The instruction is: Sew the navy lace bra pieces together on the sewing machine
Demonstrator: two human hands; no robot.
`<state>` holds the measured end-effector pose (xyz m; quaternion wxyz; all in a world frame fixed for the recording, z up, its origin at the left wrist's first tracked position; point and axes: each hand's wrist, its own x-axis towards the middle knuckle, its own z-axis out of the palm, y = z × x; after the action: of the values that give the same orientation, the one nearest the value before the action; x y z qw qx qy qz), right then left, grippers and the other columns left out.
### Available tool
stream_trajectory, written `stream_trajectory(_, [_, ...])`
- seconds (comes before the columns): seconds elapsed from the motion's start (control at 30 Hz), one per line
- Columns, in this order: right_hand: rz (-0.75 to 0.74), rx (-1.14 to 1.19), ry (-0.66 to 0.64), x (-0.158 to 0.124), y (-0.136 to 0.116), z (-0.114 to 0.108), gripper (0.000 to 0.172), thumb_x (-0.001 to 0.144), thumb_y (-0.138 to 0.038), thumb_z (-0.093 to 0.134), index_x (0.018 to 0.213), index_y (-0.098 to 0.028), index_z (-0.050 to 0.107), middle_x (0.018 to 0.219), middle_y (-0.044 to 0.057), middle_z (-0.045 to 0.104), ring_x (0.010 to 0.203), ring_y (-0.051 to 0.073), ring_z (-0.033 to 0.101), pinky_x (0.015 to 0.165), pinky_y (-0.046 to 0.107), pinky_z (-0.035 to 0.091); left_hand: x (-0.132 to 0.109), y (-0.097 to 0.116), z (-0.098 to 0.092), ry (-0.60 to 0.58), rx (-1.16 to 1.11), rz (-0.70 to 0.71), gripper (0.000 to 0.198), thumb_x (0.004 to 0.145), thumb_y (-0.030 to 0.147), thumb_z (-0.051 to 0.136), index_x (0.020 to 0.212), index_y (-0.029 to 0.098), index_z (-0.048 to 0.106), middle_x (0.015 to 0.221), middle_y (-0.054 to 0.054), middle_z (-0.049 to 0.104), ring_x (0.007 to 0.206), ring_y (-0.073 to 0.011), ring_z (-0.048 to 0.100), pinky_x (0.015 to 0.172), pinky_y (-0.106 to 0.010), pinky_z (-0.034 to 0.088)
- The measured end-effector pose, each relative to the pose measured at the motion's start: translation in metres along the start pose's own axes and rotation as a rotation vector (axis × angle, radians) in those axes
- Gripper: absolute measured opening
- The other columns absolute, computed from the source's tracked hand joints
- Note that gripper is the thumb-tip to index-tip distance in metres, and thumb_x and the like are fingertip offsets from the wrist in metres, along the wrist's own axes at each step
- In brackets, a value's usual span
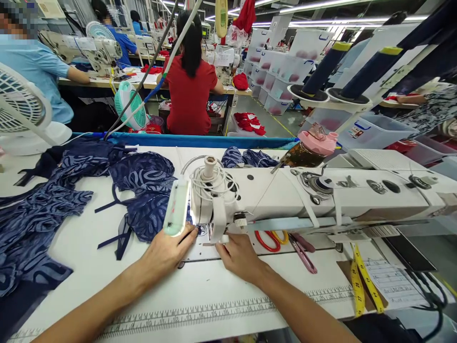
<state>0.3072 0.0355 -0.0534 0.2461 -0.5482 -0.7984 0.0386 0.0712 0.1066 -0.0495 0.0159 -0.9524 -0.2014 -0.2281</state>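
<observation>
A white sewing machine (321, 195) lies across the table in front of me. My left hand (167, 250) rests on the table at the needle area, fingers curled toward the presser foot beside a dark blue patterned fabric piece (150, 209). My right hand (239, 255) sits just right of the needle, fingers bent on the machine bed. What the fingertips of either hand pinch is hidden under the machine head.
More blue lace garments (39, 224) are piled at left. Red-handled scissors (267, 240), pink snips (303, 252) and a yellow tape measure (360, 281) lie at right. A pink-lidded bottle (310, 147) stands behind the machine. Other workers sit at machines beyond; a fan (21, 109) stands left.
</observation>
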Motion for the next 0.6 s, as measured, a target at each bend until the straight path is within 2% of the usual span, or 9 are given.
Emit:
stream_trajectory(0.1, [-0.027, -0.011, -0.014, 0.004, -0.001, -0.002, 0.033, 0.095, -0.018, 0.039, 0.07, -0.019, 0.06, 0.055, -0.001, 0.056, 0.047, 0.012, 0.046, 0.05, 0.027, 0.025, -0.004, 0.005, 0.0, -0.002, -0.052, -0.034, 0.036, 0.088, 0.0, 0.043, 0.118, 0.012, 0.06, 0.108, -0.014, 0.069, 0.101, -0.022, 0.065, 0.102, -0.05, 0.045])
stream_trajectory(0.2, [-0.088, -0.015, -0.031, 0.008, -0.002, -0.002, 0.03, 0.097, -0.02, 0.04, 0.093, -0.019, 0.07, 0.07, 0.002, 0.067, 0.058, 0.014, 0.056, 0.054, 0.025, 0.033, -0.003, 0.005, -0.002, 0.021, -0.095, -0.036, 0.034, 0.089, 0.002, 0.045, 0.116, 0.013, 0.062, 0.109, -0.013, 0.07, 0.104, -0.0211, 0.065, 0.109, -0.053, 0.039])
stream_trajectory(0.3, [-0.122, -0.053, -0.007, 0.011, -0.003, 0.002, 0.03, 0.098, -0.02, 0.043, 0.114, -0.021, 0.068, 0.079, 0.004, 0.071, 0.063, 0.013, 0.059, 0.057, 0.023, 0.036, -0.002, 0.004, -0.004, 0.025, -0.059, -0.009, 0.034, 0.087, 0.0, 0.044, 0.111, 0.013, 0.064, 0.11, -0.012, 0.071, 0.105, -0.0212, 0.065, 0.113, -0.058, 0.032])
stream_trajectory(0.47, [-0.155, -0.145, 0.033, 0.012, -0.006, 0.008, 0.031, 0.096, -0.017, 0.043, 0.117, -0.021, 0.066, 0.071, 0.001, 0.069, 0.056, 0.012, 0.053, 0.053, 0.024, 0.033, -0.002, 0.003, -0.003, 0.026, -0.032, 0.023, 0.036, 0.084, -0.003, 0.045, 0.11, 0.012, 0.064, 0.11, -0.013, 0.071, 0.106, -0.023, 0.064, 0.11, -0.061, 0.037])
stream_trajectory(0.6, [-0.217, -0.125, 0.066, 0.011, -0.008, 0.004, 0.032, 0.094, -0.012, 0.042, 0.112, -0.019, 0.068, 0.064, 0.0, 0.065, 0.055, 0.012, 0.052, 0.052, 0.024, 0.034, -0.002, 0.003, -0.004, 0.035, -0.131, -0.041, 0.035, 0.087, -0.001, 0.045, 0.113, 0.014, 0.064, 0.11, -0.011, 0.07, 0.104, -0.0213, 0.064, 0.111, -0.064, 0.033])
